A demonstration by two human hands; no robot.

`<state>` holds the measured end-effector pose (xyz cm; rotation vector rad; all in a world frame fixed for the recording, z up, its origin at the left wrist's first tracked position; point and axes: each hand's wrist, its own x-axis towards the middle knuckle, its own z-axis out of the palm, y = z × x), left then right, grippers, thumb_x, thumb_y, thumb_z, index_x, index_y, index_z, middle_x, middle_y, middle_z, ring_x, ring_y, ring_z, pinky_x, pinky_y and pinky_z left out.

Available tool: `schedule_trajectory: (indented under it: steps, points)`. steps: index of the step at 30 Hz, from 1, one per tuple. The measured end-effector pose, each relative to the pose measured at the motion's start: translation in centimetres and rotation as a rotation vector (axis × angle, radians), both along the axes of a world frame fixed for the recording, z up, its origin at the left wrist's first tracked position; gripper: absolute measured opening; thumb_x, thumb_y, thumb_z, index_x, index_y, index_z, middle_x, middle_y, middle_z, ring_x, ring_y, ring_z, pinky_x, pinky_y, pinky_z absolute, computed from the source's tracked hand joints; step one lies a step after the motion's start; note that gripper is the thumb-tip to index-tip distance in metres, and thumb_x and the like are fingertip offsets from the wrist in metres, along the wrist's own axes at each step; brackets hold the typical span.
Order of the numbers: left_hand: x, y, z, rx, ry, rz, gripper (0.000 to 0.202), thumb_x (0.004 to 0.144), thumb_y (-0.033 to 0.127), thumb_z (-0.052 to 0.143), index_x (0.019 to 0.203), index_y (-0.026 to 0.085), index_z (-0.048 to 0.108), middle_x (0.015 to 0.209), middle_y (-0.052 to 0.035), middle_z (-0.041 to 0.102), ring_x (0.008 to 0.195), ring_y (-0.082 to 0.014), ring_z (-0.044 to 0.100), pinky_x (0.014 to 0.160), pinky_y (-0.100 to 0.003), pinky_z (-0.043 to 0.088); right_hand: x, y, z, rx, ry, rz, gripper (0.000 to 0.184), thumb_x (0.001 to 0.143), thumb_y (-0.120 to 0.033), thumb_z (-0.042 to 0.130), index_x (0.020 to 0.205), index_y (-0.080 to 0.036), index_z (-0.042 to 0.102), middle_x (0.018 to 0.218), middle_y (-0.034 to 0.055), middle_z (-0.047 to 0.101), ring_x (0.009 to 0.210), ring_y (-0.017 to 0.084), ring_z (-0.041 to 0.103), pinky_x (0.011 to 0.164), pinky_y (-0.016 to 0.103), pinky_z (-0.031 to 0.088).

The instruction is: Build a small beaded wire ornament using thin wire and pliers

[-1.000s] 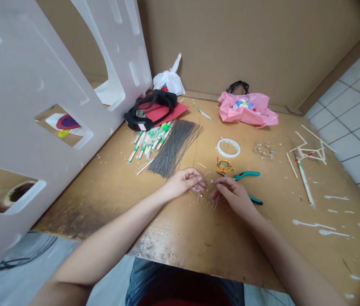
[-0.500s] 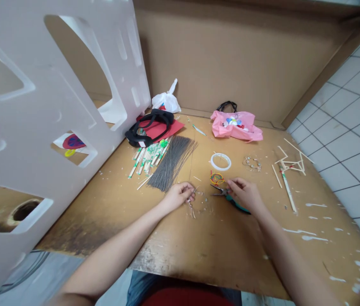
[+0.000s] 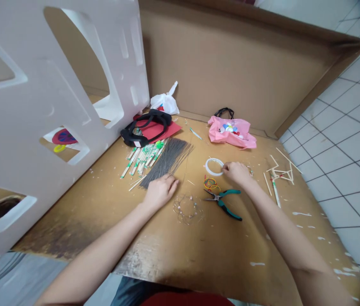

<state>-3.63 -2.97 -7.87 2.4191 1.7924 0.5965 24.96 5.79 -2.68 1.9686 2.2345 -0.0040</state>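
The white ring (image 3: 214, 174) should handle as light, fairly stiff and smooth; take hold at the outer rim. It is narrow-banded, open-centred and lies flat, far of the pliers (image 3: 220, 199). The right hand (image 3: 236, 173) has bent fingers at its right edge; grip cannot be confirmed. The left hand (image 3: 160, 190), loosely curled at the grey wire bundle's (image 3: 168, 159) near end, hides any hold.

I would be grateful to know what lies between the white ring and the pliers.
In the head view, a small coil of yellow and red strands lies between the white ring and the pliers.
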Motion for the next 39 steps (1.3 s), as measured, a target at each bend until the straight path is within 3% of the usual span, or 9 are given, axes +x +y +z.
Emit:
schedule_trajectory:
  steps: [7, 11, 13, 16, 20, 25, 31, 36, 39]
  points:
    - [0.2, 0.1, -0.8, -0.007, -0.015, -0.024, 0.036, 0.094, 0.035, 0.032, 0.087, 0.016, 0.062, 0.085, -0.0059, 0.064, 0.076, -0.0159, 0.061, 0.06, -0.024, 0.04, -1.7, 3.8, -2.0, -0.009, 0.002, -0.074, 0.029, 0.082, -0.022, 0.047, 0.101, -0.015, 0.068, 0.102, 0.0168, 0.068, 0.093, 0.024, 0.063, 0.074, 0.029, 0.043]
    - [0.0, 0.0, -0.9, -0.001, -0.064, -0.057, 0.032, 0.093, 0.031, 0.034, 0.091, 0.016, 0.062, 0.086, -0.0058, 0.063, 0.078, -0.0157, 0.061, 0.066, -0.025, 0.043, -2.1, 3.1, -1.1, -0.01, 0.067, -0.058, 0.029, 0.084, -0.021, 0.044, 0.101, -0.014, 0.066, 0.098, 0.0157, 0.069, 0.089, 0.022, 0.064, 0.071, 0.026, 0.042]
    - [0.1, 0.3, -0.1, 0.033, -0.081, -0.068, 0.03, 0.093, 0.027, 0.035, 0.091, 0.016, 0.062, 0.086, -0.0062, 0.062, 0.079, -0.0156, 0.06, 0.069, -0.025, 0.045, -2.1, 1.8, -0.2, -0.013, 0.119, -0.003, 0.028, 0.084, -0.022, 0.044, 0.1, -0.015, 0.066, 0.094, 0.0123, 0.07, 0.084, 0.019, 0.064, 0.067, 0.024, 0.041]
    - [1.3, 0.9, 2.4, 0.1, -0.066, -0.162, 0.028, 0.092, 0.022, 0.035, 0.097, 0.016, 0.062, 0.091, -0.0074, 0.061, 0.084, -0.0163, 0.06, 0.075, -0.026, 0.046, -2.7, -0.9, 1.3, -0.025, 0.192, 0.125, 0.024, 0.082, -0.02, 0.046, 0.09, -0.018, 0.068, 0.086, 0.0063, 0.071, 0.078, 0.015, 0.063, 0.065, 0.021, 0.039]
    - [4.4, 1.8, 5.9, 0.078, 0.019, -0.347, 0.024, 0.088, 0.016, 0.042, 0.101, 0.015, 0.061, 0.1, -0.0099, 0.06, 0.095, -0.0191, 0.057, 0.085, -0.029, 0.045, -4.6, -4.6, 3.0, -0.014, 0.218, 0.215, 0.022, 0.079, -0.016, 0.047, 0.085, -0.017, 0.068, 0.089, 0.0093, 0.07, 0.084, 0.019, 0.062, 0.069, 0.024, 0.038]
    - [6.9, 1.9, 6.6, -0.096, 0.003, -0.443, 0.022, 0.084, 0.013, 0.044, 0.089, 0.012, 0.065, 0.086, -0.0121, 0.062, 0.084, -0.0209, 0.06, 0.079, -0.032, 0.046, -6.8, -8.3, 4.8, -0.012, 0.239, 0.205, 0.022, 0.078, -0.012, 0.046, 0.083, -0.013, 0.068, 0.091, 0.0164, 0.068, 0.088, 0.025, 0.062, 0.073, 0.029, 0.039]
    - [5.4, 1.5, 6.8, -0.168, -0.176, -0.569, 0.016, 0.08, 0.013, 0.049, 0.08, 0.015, 0.065, 0.08, -0.0062, 0.065, 0.078, -0.0153, 0.059, 0.075, -0.025, 0.044, -7.6, -10.4, 5.7, -0.064, 0.439, 0.147, 0.015, 0.077, -0.013, 0.051, 0.069, -0.013, 0.064, 0.077, 0.0138, 0.068, 0.08, 0.023, 0.063, 0.072, 0.03, 0.042]
    - [3.3, 1.6, 7.1, -0.248, -0.378, -0.562, 0.016, 0.083, 0.024, 0.047, 0.079, 0.014, 0.059, 0.065, 0.0008, 0.059, 0.056, -0.0089, 0.051, 0.055, -0.02, 0.04, -7.5, -10.2, 4.9, -0.177, 0.819, 0.074, 0.011, 0.081, -0.023, 0.052, 0.08, -0.015, 0.059, 0.066, 0.0049, 0.068, 0.06, 0.014, 0.063, 0.06, 0.025, 0.047]
    - [2.8, 1.5, 7.2, -0.574, -0.832, -0.519, 0.021, 0.079, 0.034, 0.054, 0.079, 0.013, 0.053, 0.059, 0.0045, 0.053, 0.04, -0.0043, 0.039, 0.042, -0.018, 0.034, -7.6, -10.1, 4.5, -0.243, 1.045, 0.05, 0.021, 0.081, -0.036, 0.053, 0.081, -0.015, 0.056, 0.067, 0.0045, 0.068, 0.06, 0.013, 0.064, 0.06, 0.026, 0.051]
